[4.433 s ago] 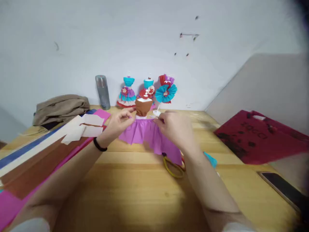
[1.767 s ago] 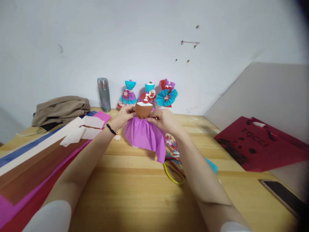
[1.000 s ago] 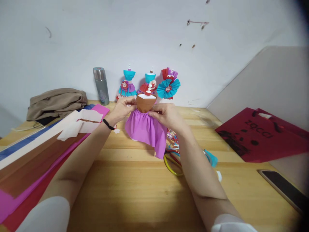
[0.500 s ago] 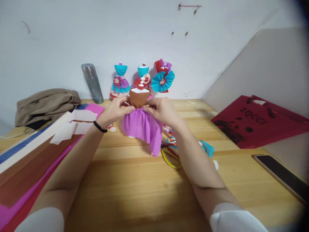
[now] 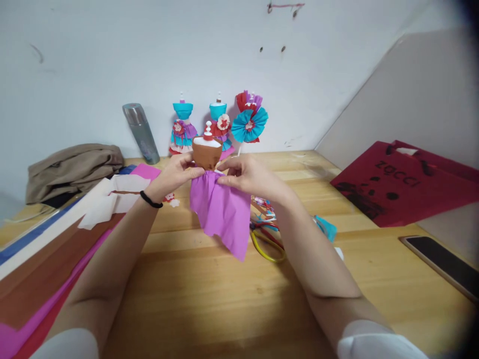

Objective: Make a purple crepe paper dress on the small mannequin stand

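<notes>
A small dress form with a brown paper bodice is held up over the wooden table. A gathered purple crepe-paper skirt hangs from its waist. My left hand pinches the waist on the left side. My right hand pinches the skirt's top edge at the waist on the right. Both hands are closed on the piece.
Three finished paper-dress figures and a grey flask stand at the wall. Long paper strips lie left, with a folded tan garment behind them. Yellow-handled scissors, a red bag and a phone lie right.
The flat purple strip from the oldest frame is now gathered round the brown bodice's waist. Over the last second the piece has tilted and the skirt hangs lower to the right.
</notes>
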{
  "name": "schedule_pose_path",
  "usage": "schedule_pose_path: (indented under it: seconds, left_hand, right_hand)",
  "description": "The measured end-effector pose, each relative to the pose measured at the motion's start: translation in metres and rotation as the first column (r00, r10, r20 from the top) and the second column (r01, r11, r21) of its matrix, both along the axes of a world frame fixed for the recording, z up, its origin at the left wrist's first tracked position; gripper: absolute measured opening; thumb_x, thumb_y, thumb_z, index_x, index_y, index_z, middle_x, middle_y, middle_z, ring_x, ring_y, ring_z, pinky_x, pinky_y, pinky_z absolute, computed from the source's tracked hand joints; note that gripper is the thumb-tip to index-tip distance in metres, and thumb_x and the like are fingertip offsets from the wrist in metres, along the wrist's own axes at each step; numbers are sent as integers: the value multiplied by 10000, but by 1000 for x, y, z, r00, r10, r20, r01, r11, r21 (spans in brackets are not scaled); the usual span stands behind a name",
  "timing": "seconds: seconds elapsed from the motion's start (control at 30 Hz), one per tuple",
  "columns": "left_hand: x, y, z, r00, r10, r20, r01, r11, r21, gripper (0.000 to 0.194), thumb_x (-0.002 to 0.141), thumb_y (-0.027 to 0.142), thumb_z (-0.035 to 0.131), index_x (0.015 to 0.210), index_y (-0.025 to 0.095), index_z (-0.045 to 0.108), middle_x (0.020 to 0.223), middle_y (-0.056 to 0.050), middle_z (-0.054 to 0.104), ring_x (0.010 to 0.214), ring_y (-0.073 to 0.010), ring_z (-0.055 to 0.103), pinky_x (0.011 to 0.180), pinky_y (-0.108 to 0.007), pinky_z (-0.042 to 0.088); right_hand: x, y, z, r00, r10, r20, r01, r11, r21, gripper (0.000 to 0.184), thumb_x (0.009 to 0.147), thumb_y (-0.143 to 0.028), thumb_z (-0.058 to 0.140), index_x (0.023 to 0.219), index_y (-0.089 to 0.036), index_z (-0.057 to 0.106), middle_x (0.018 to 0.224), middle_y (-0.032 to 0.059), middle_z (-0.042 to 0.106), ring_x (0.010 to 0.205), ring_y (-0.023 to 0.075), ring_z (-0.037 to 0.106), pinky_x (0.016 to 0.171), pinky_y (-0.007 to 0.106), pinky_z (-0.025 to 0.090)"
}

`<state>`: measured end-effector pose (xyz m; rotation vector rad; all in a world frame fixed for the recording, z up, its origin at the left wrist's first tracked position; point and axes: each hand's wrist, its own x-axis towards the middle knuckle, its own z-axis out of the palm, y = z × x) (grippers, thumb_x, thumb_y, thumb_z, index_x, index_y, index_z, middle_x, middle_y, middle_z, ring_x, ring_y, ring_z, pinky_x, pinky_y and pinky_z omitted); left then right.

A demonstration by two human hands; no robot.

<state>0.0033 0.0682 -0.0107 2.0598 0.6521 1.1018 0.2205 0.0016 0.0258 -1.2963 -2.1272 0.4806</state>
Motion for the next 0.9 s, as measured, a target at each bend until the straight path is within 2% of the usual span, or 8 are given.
schedule_pose_path:
  seconds: [0.1, 0.2, 0.37, 0.47, 0.57, 0.73, 0.9]
  left_hand:
    - [-6, 3, 4, 999, -32, 8, 32, 999, 23, 308, 748, 395, 748, 912, 134, 752, 958, -86, 746, 926, -238, 677, 835, -344, 537]
    - [-10, 3, 6, 998, -57, 14, 57, 998, -7, 324, 727, 391, 779, 927, 136, 763, 958, -87, 758, 901, -233, 689, 824, -339, 544]
    - [-21, 7, 6, 991, -108, 77, 116, 987, -108, 311, 692, 386, 829, 878, 144, 771, 877, -76, 765, 824, -213, 703, 803, -322, 552]
    - [-27, 8, 6, 982, -150, 119, 165, 978, -130, 305, 673, 388, 846, 847, 148, 776, 843, -75, 761, 788, -204, 702, 784, -307, 553]
    - [-30, 8, 7, 984, -134, 115, 152, 975, -161, 293, 655, 380, 857, 813, 147, 776, 819, -70, 755, 757, -189, 691, 755, -286, 548]
    - [-34, 7, 8, 982, -148, 115, 167, 971, -170, 363, 625, 462, 872, 783, 150, 775, 781, -70, 749, 725, -177, 681, 713, -260, 537]
    - [-36, 5, 9, 982, -171, 76, 183, 963, -196, 324, 655, 427, 862, 811, 157, 774, 805, -68, 757, 741, -180, 693, 717, -261, 542]
  right_hand:
    - [-5, -9, 5, 997, 16, 79, -12, 999, -45, 113, 786, -263, 709, 762, -152, 710, 581, -20, 559, 560, 110, 457, 552, 265, 270]
    - [-10, -17, 9, 992, 21, 121, -14, 998, -57, 223, 779, -273, 710, 622, -157, 604, 555, -31, 504, 548, 95, 407, 546, 272, 232]
    - [-11, -24, 13, 989, 74, 128, -60, 992, -114, 344, 834, -358, 653, 582, -171, 513, 529, -48, 415, 525, 83, 346, 530, 281, 187]
    - [-13, -28, 14, 982, 169, 85, -156, 977, -144, 383, 851, -326, 609, 553, -180, 419, 536, -61, 329, 525, 73, 287, 525, 280, 168]
    - [-14, -31, 15, 966, 256, 32, -248, 955, -166, 377, 852, -270, 564, 552, -189, 350, 549, -64, 276, 529, 71, 251, 520, 276, 165]
    - [-9, -34, 17, 964, 265, -20, -263, 942, -207, 337, 848, -246, 524, 563, -198, 351, 554, -59, 286, 519, 77, 258, 504, 275, 174]
    - [-2, -33, 16, 981, 192, 14, -189, 975, -119, 269, 829, -224, 533, 586, -197, 420, 550, -42, 392, 536, 97, 341, 519, 280, 204]
